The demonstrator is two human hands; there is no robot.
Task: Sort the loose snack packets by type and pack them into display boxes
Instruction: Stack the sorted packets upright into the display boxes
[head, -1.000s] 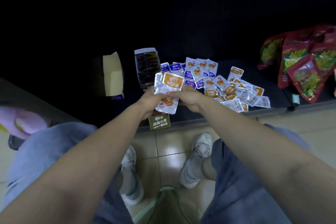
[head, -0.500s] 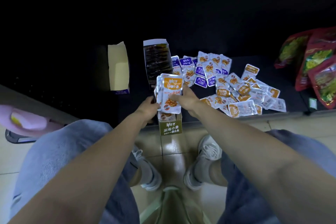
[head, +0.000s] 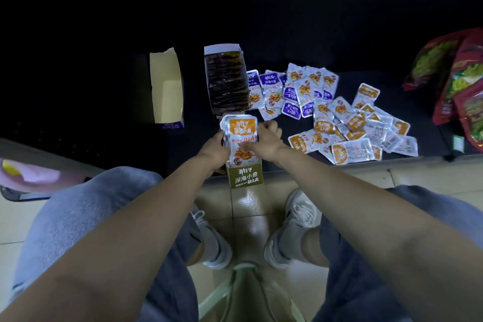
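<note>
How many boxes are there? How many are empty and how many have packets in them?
Empty boxes: 1, the purple box.
Boxes with packets: 2, the dark-packet box and the gold box, where the left hand and right hand hold orange packets.
Total: 3 boxes.
</note>
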